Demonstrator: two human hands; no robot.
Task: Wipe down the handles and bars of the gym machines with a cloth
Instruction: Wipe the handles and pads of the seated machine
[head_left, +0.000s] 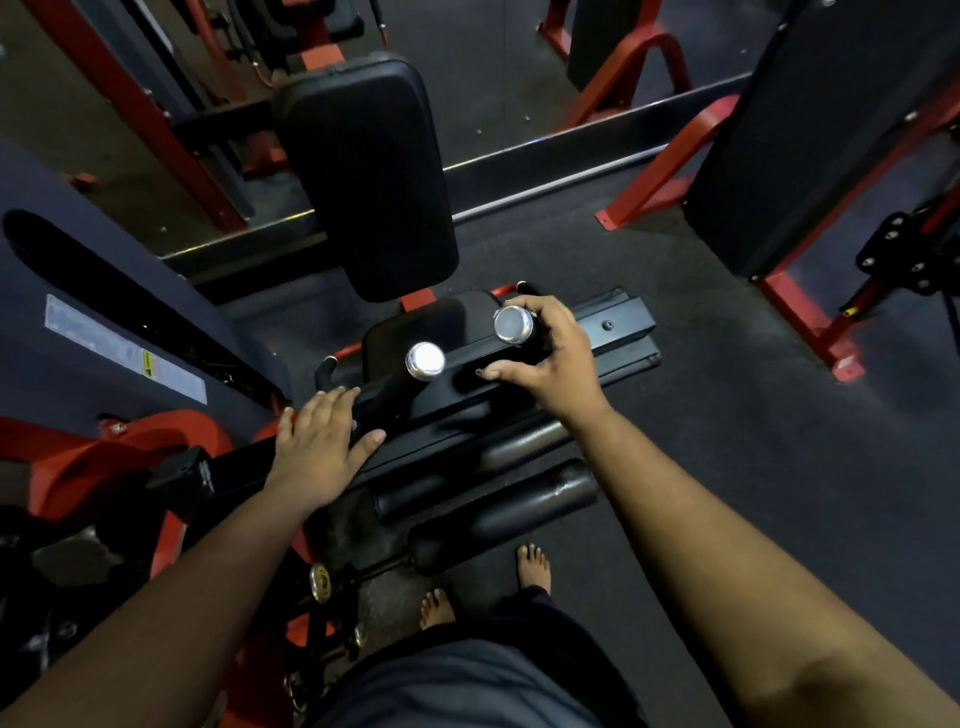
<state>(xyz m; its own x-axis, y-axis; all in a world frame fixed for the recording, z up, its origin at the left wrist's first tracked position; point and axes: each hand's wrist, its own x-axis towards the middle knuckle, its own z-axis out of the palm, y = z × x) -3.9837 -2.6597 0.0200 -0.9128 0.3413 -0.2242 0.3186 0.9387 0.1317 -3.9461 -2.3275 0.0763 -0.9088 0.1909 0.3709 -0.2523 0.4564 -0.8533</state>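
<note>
Left hand (321, 441) is laid flat, fingers straight, on the black frame bar (228, 470) at centre left of the frame; nothing is gripped by it. Right hand (550, 358), just above centre, is curled round a black upright handle with a chrome end cap (513, 324). Whether a cloth is held under those fingers cannot be told: no cloth is seen anywhere in the frame, though a dark one could be hidden against the black grip. A second chrome-capped handle (425, 360) stands between the two hands, touched by neither.

Below the hands, two black foam rollers (498, 514) are seen, with bare feet (532, 564) on the rubber floor (753, 415) at lower centre. Above, a black back pad (371, 176) fills the upper centre, and further red-framed machines (649, 156) occupy the upper corners.

Progress is judged early to middling: one handle appears to be under treatment, while the neighbouring handle, the frame bar and the far machines are presumed outstanding. No wiped surface can be distinguished from an unwiped one.
</note>
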